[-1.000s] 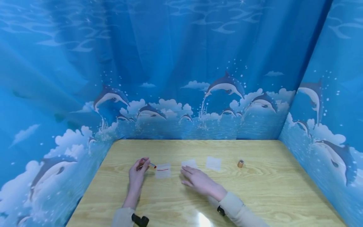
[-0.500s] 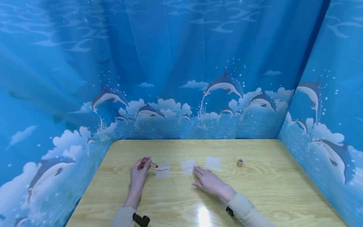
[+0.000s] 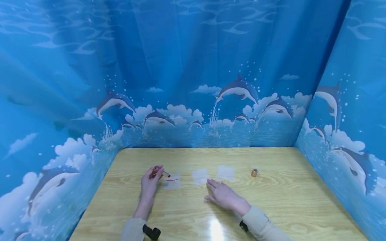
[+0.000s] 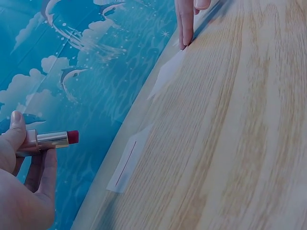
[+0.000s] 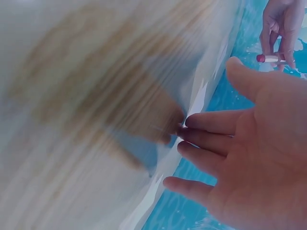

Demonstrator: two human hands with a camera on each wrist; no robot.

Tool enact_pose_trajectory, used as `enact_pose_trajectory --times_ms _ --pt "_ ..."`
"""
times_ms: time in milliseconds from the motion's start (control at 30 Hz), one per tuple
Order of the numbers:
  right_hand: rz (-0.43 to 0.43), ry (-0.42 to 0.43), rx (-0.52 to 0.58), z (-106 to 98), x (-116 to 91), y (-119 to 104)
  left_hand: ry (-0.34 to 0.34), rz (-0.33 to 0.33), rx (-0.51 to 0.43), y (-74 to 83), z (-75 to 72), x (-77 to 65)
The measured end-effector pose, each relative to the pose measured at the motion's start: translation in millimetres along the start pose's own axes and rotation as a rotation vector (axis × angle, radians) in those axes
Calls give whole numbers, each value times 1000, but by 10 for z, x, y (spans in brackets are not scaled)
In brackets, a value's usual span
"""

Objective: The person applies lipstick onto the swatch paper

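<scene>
My left hand pinches a lipstick between thumb and fingers, its red tip bared and pointing right. The tip is held above the table, close to the upper left of a thin white paper square that bears one red line. To the right lies a second white square, with no mark that I can see. My right hand has its fingers extended, the fingertips down at that square's lower right corner. A third white square lies just beyond this hand.
A small copper-coloured cylinder, likely the lipstick's cap, stands at the right of the wooden table. Blue dolphin-printed curtains rise along the table's back and sides. Each wrist carries a black camera.
The right hand has slid right, off the middle square to its corner, uncovering most of it. My left hand has shifted slightly right with the lipstick, its tip now nearer the marked square.
</scene>
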State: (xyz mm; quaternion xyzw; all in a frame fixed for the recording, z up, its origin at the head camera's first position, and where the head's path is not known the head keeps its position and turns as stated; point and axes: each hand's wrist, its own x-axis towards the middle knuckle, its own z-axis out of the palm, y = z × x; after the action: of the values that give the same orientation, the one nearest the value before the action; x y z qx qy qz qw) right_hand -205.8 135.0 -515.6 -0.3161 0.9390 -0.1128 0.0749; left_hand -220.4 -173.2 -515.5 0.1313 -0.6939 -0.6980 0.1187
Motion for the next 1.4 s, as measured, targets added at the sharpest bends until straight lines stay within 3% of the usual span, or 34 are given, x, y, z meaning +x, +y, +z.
enact_pose_trajectory --times_ms 433,900,1233,1400 --pt "-2 22 -24 25 -16 -165 -50 55 5 48 204 46" --pt "19 31 -16 52 46 -220 -152 122 -22 112 604 52" --pt "42 27 -32 64 60 -259 -209 160 31 104 903 47" --pt "35 33 -51 61 61 -266 -227 185 83 308 1001 -97"
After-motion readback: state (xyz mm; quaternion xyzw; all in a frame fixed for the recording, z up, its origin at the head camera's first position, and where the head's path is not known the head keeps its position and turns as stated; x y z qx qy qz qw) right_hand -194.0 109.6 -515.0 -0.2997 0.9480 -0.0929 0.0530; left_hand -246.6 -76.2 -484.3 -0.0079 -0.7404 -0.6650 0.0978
